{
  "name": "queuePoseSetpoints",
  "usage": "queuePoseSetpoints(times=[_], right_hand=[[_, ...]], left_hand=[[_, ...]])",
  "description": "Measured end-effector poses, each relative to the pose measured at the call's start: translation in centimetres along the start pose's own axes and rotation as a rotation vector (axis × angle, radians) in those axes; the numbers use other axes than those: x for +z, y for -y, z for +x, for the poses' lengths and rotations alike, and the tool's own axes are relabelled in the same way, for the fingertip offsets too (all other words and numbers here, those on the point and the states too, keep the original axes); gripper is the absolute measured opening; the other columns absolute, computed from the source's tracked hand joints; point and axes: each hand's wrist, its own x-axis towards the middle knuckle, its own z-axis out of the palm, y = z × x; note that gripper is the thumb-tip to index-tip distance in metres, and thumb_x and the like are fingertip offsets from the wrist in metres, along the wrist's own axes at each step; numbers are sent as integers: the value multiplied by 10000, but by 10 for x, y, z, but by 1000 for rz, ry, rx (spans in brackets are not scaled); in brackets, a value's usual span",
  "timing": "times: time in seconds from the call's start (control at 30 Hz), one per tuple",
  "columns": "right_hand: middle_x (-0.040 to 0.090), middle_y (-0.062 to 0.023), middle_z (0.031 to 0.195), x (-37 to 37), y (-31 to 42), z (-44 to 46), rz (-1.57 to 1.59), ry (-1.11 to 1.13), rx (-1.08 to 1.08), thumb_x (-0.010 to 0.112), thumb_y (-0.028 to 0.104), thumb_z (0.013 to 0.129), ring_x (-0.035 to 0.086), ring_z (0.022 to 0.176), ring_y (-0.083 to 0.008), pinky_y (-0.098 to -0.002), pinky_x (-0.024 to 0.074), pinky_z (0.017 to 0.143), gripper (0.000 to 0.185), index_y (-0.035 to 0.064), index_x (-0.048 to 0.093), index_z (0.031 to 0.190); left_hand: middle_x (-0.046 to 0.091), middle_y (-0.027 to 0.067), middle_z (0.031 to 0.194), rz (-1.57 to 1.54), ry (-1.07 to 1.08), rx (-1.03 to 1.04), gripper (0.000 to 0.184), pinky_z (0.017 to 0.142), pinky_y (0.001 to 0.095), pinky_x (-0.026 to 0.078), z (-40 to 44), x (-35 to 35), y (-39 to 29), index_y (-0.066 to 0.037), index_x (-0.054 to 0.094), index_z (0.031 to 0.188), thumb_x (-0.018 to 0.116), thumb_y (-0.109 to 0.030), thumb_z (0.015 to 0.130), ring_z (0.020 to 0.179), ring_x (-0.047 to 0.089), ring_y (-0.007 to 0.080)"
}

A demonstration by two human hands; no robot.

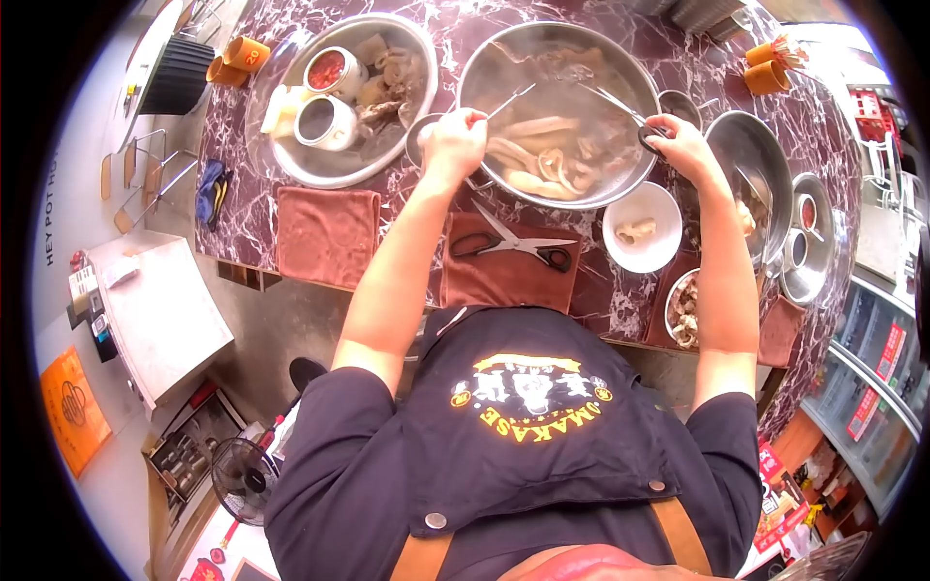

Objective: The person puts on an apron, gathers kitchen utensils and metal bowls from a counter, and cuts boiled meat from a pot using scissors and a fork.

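Note:
My left hand (455,145) is closed round a thin metal fork (511,100), its tip over the left part of a large steaming metal pot (572,202). In my right hand (681,147) is a pair of scissors (620,107) with a black handle, its blades slanting over the pot's right side. Pale tube-like pieces of offal (533,167) lie in cloudy broth below both tools. Below my right hand stands a white bowl (643,254) with a few pale pieces. A second pair of scissors (511,244) lies spread on a brown cloth (465,283).
A metal tray (412,39) at left carries two white jars and meat pieces. At right are a metal pan (741,140), another tray (814,194) and a bowl of cut pieces (684,310). Wooden cups (247,54) stand at the back left.

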Motion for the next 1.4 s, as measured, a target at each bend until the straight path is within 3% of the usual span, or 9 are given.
queuePoseSetpoints(times=[0.1,0.2,0.27,0.47,0.53,0.77,1.27,1.37,1.4], right_hand=[[675,-174,1170,-1,10,-16,-177,-37,-110,697,266,800,637,1102,-292,-353,468,969,465,49,639,1207],[690,-171,1093,0,10,-33,-262,-122,-136,696,314,783,661,1033,-286,-362,493,915,483,115,639,1220],[693,-113,969,-8,38,-51,-387,-110,-32,698,343,767,665,947,-275,-379,505,854,485,153,630,1208],[659,-106,1068,-23,47,-51,-629,-190,-192,701,330,784,633,1049,-279,-389,496,899,504,181,587,1252],[635,-104,1144,-28,47,-42,-708,-202,-275,713,311,784,608,1101,-287,-395,489,927,532,181,558,1277],[583,-103,1024,-33,47,-5,-834,-198,-445,730,248,741,579,1052,-299,-410,477,907,547,165,550,1251],[562,-101,1014,-50,46,49,-879,-27,-649,726,221,729,557,1056,-305,-427,450,942,604,180,520,1295],[572,-185,1183,-51,18,60,-910,-138,-743,753,242,723,551,1131,-374,-453,445,976,676,145,497,1340],[560,-207,1228,-57,32,52,-841,6,-570,776,224,686,536,1167,-394,-460,435,1002,727,133,493,1350]], left_hand=[[699,60,775,144,-133,43,228,671,297,498,2,18,-6,1,722,998,653,-185,886,685,611,120],[703,55,786,36,-192,-109,222,701,309,507,29,52,5,-14,742,964,665,-202,878,708,621,139],[706,51,807,-351,-125,-376,188,701,294,497,37,71,0,-23,754,941,664,-179,884,726,619,134],[692,14,840,-655,-115,-232,161,682,235,455,46,89,-18,-10,744,973,648,-124,912,747,574,70],[688,2,840,-643,-60,-192,161,676,225,447,49,84,-17,-11,741,984,645,-122,917,744,563,58],[692,0,931,-769,176,-138,175,701,208,443,54,65,-1,-11,722,1055,624,-101,943,797,561,53],[705,96,1058,-777,312,-177,207,909,265,495,60,13,5,38,684,1105,611,-74,947,1003,627,144],[719,56,1013,-629,291,-201,223,804,263,508,53,6,-10,-15,716,1099,663,-150,930,911,635,113],[723,40,1005,-518,260,-146,223,798,247,500,58,12,4,-20,727,1080,674,-171,925,903,632,104]])
